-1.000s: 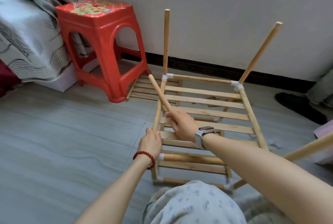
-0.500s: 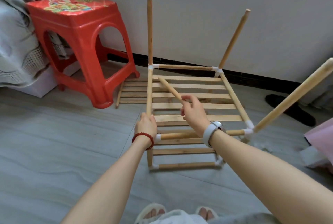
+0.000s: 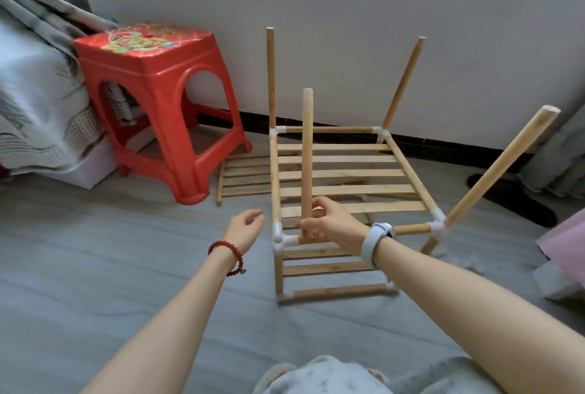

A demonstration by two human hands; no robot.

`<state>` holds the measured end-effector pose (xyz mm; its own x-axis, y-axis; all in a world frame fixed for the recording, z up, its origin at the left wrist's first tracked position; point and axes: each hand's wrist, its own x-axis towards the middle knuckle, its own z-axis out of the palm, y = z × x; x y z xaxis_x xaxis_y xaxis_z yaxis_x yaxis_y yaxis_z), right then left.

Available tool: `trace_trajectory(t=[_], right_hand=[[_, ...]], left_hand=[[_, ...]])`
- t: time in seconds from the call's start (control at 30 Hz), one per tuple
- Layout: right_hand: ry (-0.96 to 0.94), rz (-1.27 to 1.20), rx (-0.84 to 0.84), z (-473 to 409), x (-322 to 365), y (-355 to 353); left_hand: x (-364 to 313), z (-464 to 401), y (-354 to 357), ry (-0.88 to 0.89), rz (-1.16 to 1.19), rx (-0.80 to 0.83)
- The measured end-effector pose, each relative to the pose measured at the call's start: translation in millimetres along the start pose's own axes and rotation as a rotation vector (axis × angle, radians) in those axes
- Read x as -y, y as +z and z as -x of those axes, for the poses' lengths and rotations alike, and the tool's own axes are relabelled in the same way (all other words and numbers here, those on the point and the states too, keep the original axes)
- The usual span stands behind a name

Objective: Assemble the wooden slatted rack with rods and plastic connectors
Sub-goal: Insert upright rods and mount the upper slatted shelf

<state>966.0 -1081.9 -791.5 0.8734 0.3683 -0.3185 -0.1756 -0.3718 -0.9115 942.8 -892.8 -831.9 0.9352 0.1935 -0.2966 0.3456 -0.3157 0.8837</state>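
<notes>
Head view: right hand (image 3: 332, 227) grips upright rod (image 3: 306, 153) near connector (image 3: 280, 237).

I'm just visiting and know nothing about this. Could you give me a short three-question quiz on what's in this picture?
1. True or false: the right hand grips an upright round wooden rod.
2. How many wooden rods already stand up from the white plastic corner connectors of the slatted wooden rack?
3. What stands left of the rack: A) a red plastic stool, B) a blue bucket, C) a green chair?

Key
1. True; the left hand holds nothing.
2. Three.
3. A.
</notes>
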Motion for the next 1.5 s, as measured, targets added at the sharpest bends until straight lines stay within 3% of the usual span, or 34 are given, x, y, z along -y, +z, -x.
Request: trace_trajectory(t=[0.17, 0.37, 0.47, 0.57, 0.7, 0.8, 0.9, 1.0, 1.13, 1.23, 1.33, 1.5], right_hand=[[-0.174, 0.293, -0.003, -4, 6, 33], [-0.258, 0.491, -0.014, -12, 4, 49], [-0.308, 0.588, -0.074, -15, 1, 51], [-0.360, 0.697, -0.085, -17, -8, 49], [-0.407, 1.154, -0.097, -12, -29, 25], [-0.295, 1.312, 0.044, -10, -45, -6], [-0.189, 1.319, 0.148, -8, -55, -17], [-0.203, 1.270, 0.152, -5, -55, -15], [-0.237, 1.231, 0.191, -2, -56, -20], [-0.226, 1.217, 0.215, 1, -58, -21], [-0.201, 1.220, 0.220, 2, -57, -19], [-0.151, 1.231, 0.169, 2, -54, -19]], left_hand=[[-36, 23, -32, 0.268, 0.128, -0.109], [-76, 42, -38, 0.559, 0.018, 0.052], [-91, 43, -31, 0.612, 0.001, 0.006], [-100, 44, -21, 0.611, 0.110, -0.087], [-98, 50, -6, 0.572, 0.373, -0.113], [-93, 53, 8, 0.544, 0.564, -0.233], [-98, 53, 29, 0.552, 0.515, -0.246], [-109, 47, 32, 0.511, 0.430, -0.145], [-101, 37, 14, 0.496, 0.505, 0.030], [-98, 41, 14, 0.494, 0.491, 0.071], [-98, 49, 17, 0.492, 0.498, -0.006], [-89, 56, 39, 0.393, 0.539, -0.337]])
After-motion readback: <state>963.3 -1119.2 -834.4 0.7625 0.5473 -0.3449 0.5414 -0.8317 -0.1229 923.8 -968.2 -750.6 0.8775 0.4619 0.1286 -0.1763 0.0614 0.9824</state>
